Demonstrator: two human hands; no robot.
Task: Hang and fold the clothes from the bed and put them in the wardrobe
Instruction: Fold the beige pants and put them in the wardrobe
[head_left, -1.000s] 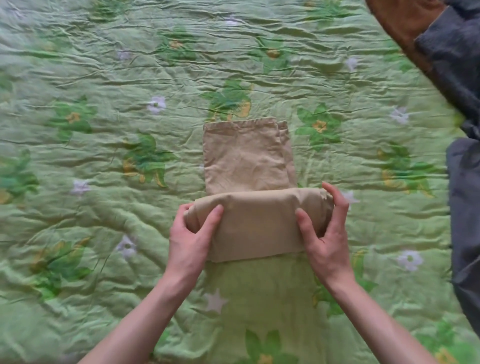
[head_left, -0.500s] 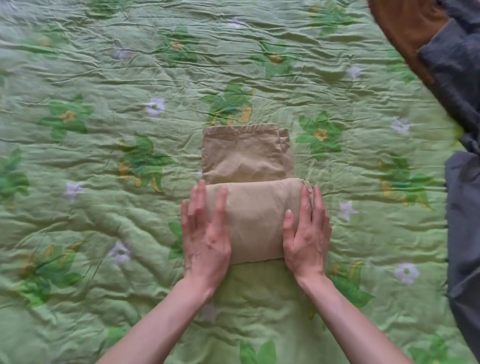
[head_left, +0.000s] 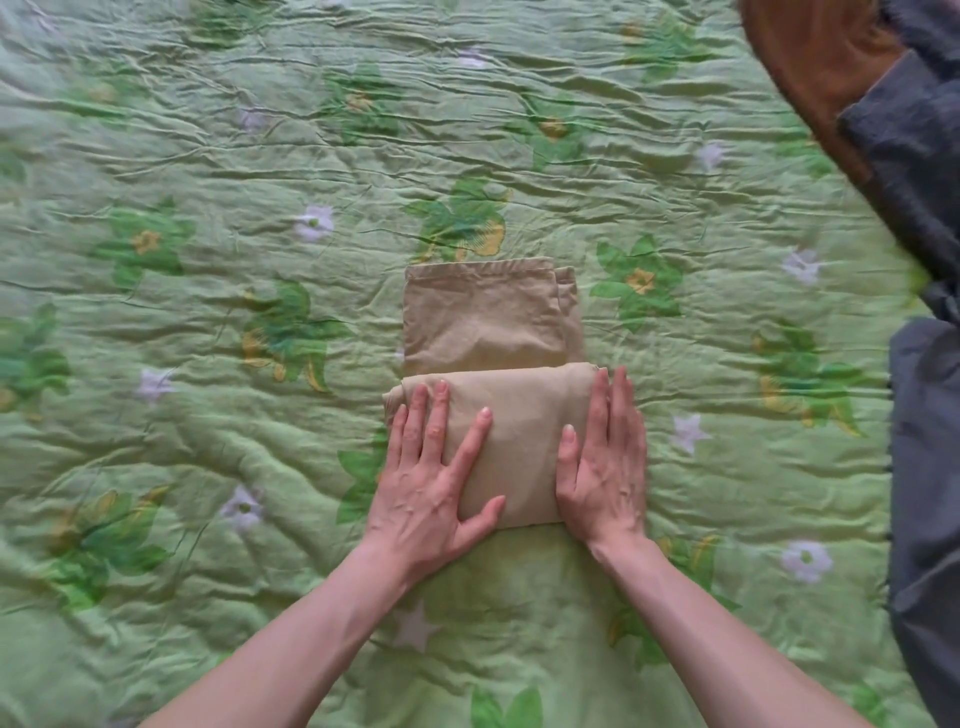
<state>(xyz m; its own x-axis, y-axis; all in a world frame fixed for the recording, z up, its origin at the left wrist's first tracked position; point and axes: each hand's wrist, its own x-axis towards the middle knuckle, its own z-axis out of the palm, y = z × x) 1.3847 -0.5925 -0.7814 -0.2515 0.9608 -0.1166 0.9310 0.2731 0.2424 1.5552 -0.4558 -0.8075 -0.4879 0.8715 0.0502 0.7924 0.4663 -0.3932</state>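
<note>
Hands were both flat on the garment, palms down, fingers straight, nothing gripped. Left hand (head_left: 428, 486) pressed on the left part of the folded roll, fingers spread a little, thumb angled out along the near edge of the cloth. Right hand (head_left: 602, 467) pressed on the right end of the same roll, fingers close together and pointing away from the person, outer fingers lying along the roll's right edge at the bedspread. Forearms were bare and came in from the bottom of the view.

Under them: tan trousers (head_left: 488, 322), folded narrow and partly doubled over. The thick doubled part sat nearest the person, under both palms. A flatter single-layer section stuck out beyond it toward the far side, with a stitched hem at its far edge and a second layer peeking out on its right side. Garment lay roughly mid-bed, square to the person.

Bedspread (head_left: 208, 415) was green, quilted, wrinkled, printed with leaves and yellow and pale flowers.

Dark grey clothing (head_left: 919, 467) was piled along the right edge, well apart from the trousers. Brown fabric (head_left: 810, 57) sat in the top right corner, touching the grey pile; couldn't tell what item it was.
</note>
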